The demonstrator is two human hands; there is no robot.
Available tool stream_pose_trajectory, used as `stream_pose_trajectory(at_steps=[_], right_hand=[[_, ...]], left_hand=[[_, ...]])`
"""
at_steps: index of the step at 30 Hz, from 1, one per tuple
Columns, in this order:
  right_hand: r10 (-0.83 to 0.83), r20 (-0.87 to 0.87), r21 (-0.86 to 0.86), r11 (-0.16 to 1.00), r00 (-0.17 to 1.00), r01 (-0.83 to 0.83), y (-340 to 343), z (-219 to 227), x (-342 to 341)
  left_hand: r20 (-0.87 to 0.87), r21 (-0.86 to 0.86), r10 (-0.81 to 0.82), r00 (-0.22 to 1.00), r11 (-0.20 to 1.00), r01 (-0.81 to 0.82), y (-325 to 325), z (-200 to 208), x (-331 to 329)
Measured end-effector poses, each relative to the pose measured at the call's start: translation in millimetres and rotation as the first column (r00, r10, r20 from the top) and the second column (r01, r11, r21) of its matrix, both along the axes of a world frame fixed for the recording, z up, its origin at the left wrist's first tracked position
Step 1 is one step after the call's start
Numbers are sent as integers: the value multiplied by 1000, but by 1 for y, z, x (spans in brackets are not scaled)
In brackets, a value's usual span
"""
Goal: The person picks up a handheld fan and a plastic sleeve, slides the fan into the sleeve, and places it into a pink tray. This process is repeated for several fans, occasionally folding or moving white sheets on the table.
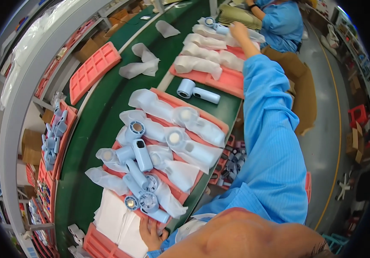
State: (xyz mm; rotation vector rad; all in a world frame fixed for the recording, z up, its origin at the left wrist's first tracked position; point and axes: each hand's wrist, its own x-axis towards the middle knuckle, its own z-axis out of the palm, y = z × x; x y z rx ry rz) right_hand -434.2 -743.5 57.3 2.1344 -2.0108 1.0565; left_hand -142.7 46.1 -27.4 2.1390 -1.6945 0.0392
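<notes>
At the far end of the bench, my right hand [238, 33] is closed on a light-blue handheld fan [220, 29] partly in a white sleeve; its fingertips are partly hidden. That fan lies above a pink tray [232, 81] carrying several sleeved fans. Near the front edge, my left hand [151, 234] rests with fingers apart by a stack of white sleeves [118, 217]. Just beyond it, bare light-blue fans [142, 155] lie piled over sleeved fans [189, 148] on a nearer pink tray [226, 125]. Between the trays are a fan head and handle [206, 95].
Loose white sleeves [142, 66] lie on the green bench [94, 124]. An empty pink tray [94, 71] leans at the left, near a tray of unwrapped fans [55, 133]. A cardboard box [303, 90] stands right of my arm. A co-worker in blue [281, 23] sits beyond.
</notes>
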Motion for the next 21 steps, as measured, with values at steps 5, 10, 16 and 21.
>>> stream_pose_trajectory(at_steps=[5,10,16,21], right_hand=[[167,-131,-142,972,977,-185,-46,-26,-4],[100,-320,129,990,942,-62,-57,-34,36],[-86,-423,316,919,902,236,-48,-5,46],[-149,-308,299,922,940,245,-50,-10,48]], left_hand=[[9,95,44,999,995,-45,9,5,0],[-238,215,253,938,955,-203,22,-7,11],[51,183,-40,998,983,30,27,-8,8],[65,220,15,998,975,-29,31,-3,0]])
